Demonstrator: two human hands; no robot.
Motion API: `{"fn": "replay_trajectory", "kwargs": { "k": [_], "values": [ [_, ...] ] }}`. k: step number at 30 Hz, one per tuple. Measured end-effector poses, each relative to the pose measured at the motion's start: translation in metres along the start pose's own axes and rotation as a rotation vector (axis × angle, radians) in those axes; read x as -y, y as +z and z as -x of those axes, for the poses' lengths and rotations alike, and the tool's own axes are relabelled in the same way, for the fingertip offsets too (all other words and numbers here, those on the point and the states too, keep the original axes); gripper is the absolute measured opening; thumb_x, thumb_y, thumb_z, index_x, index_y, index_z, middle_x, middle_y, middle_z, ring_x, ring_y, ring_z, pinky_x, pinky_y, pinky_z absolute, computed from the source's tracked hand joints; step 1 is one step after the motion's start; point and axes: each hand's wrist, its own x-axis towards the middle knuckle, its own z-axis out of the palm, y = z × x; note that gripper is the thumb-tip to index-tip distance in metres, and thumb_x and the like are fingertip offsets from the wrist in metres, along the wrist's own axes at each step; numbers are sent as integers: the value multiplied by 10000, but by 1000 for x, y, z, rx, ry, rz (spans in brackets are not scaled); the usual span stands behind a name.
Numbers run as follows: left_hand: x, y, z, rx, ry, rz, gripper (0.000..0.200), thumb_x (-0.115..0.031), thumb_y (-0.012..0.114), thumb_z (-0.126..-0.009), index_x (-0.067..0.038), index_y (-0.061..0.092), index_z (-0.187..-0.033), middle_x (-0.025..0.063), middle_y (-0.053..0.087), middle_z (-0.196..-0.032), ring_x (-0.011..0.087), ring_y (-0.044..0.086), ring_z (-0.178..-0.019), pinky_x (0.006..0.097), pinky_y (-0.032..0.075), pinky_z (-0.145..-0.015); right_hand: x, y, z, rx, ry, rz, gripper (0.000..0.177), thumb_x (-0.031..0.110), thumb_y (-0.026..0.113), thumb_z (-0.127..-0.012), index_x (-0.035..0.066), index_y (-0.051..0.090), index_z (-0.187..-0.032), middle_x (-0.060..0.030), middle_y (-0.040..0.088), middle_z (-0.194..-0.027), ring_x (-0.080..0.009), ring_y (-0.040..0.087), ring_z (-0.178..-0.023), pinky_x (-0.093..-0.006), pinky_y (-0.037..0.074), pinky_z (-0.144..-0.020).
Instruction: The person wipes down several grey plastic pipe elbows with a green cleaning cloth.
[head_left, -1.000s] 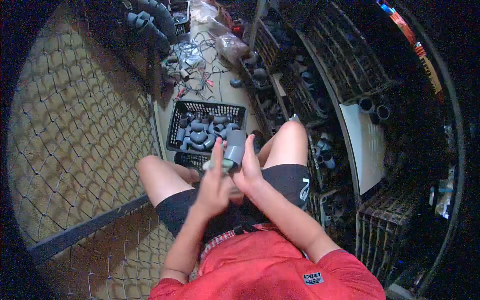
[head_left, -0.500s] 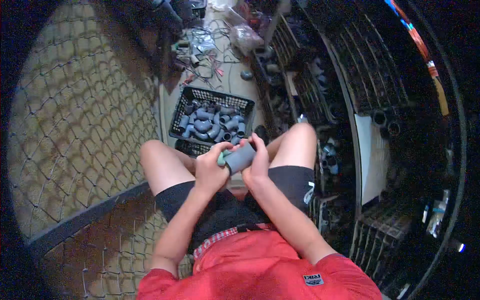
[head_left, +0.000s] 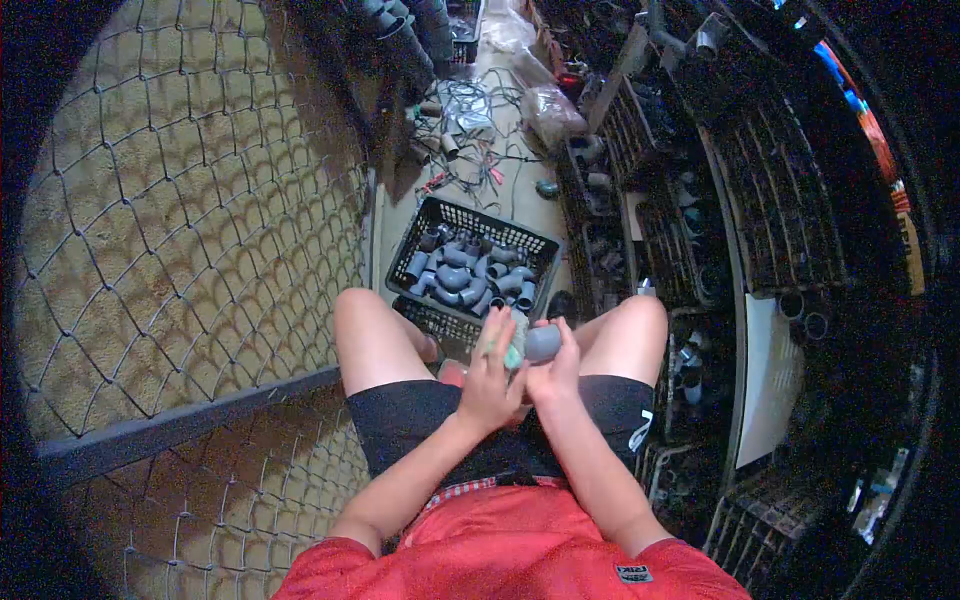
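My right hand (head_left: 560,372) is closed around a grey pipe fitting (head_left: 543,344), whose smooth rounded side shows above the fingers. Pressed close to it from the left is my left hand (head_left: 488,372), its fingers pointing forward over a pale green cloth (head_left: 514,354). Whether this is a rag or a sponge is hard to make out. Both hands are above my lap, between my knees. Just beyond them stands a black plastic crate (head_left: 412,232) holding many grey pipe elbows (head_left: 455,277) and other fittings.
Wire mesh (head_left: 190,200) runs along the left. On the right are dark racks (head_left: 640,130) with pipe pieces and a pale panel (head_left: 765,380). Tangled cables (head_left: 480,165) and plastic bags (head_left: 553,112) lie on the floor beyond the crate. Grey pipes (head_left: 395,25) stand at the back left.
The pipe fitting has turned from a slanted long side view to a shorter, rounded one. My left hand has shifted to its left side with the cloth. The whole view has moved with my head.
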Motion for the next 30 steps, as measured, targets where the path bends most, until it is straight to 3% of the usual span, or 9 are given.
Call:
{"fn": "replay_trajectory", "kwargs": {
  "k": [5,9,11,13,16,17,20,24,30],
  "values": [
    [-1,-8,7,120,121,-166,624,-232,723,-814,-23,477,-1348,209,529,-1353,408,469,-1300,496,335,-1092,9,-6,2,-62,-198,-19,139,287,583,-959,153,554,-982,-8,615,-941,-175,584,-886,-384,486,-855],
    [-8,0,0,217,-448,238,648,-236,748,-813,-28,469,-1360,177,547,-1340,314,514,-1266,412,390,-1055,14,-14,18,145,-517,66,125,220,597,-931,110,551,-969,-34,592,-968,-183,550,-909,-346,447,-862],
    [4,12,5,340,-521,582,638,-217,731,-844,-30,449,-1384,136,541,-1346,251,514,-1248,377,389,-1062,17,-17,30,491,-979,849,85,150,603,-918,81,557,-938,-46,602,-967,-190,560,-878,-338,448,-854],
    [10,11,2,401,-625,761,641,-201,721,-860,-38,430,-1407,100,522,-1352,217,484,-1252,364,357,-1091,24,-19,25,535,-996,863,87,133,605,-919,54,572,-930,-80,614,-957,-222,585,-878,-342,455,-869],
    [22,13,-11,349,-795,829,455,-152,670,-910,-87,515,-1333,79,618,-1118,161,636,-924,308,551,-776,62,-9,13,734,-1201,1416,291,224,582,-944,10,573,-1142,-163,598,-1116,-336,559,-1094,-420,407,-983],
    [34,18,-16,259,-893,784,365,-136,656,-923,-89,549,-1269,36,635,-918,98,605,-660,257,523,-557,81,-5,11,605,-1471,1625,369,293,507,-986,7,554,-1214,-167,570,-1201,-342,528,-1148,-430,380,-1016],
    [90,24,-29,25,-1103,648,348,-236,700,-906,-96,569,-1196,26,612,-776,88,547,-537,239,469,-468,174,-31,-10,132,-1699,1520,324,180,560,-872,1,620,-1135,-175,630,-1111,-339,605,-1012,-419,464,-906],
    [167,31,-21,-83,-1307,654,399,-333,707,-900,-120,545,-1195,60,609,-694,126,577,-511,245,432,-388,270,-87,-17,-807,-852,1530,492,337,530,-978,-25,546,-1311,-226,537,-1367,-411,521,-1225,-448,415,-1027],
    [207,48,-27,-245,-1345,762,483,-186,578,-975,-146,339,-1392,181,597,-1022,249,668,-623,278,501,-407,316,-104,-58,-693,-954,1442,487,360,515,-973,-5,558,-1292,-204,564,-1325,-394,549,-1164,-447,439,-981]
  ]
}}
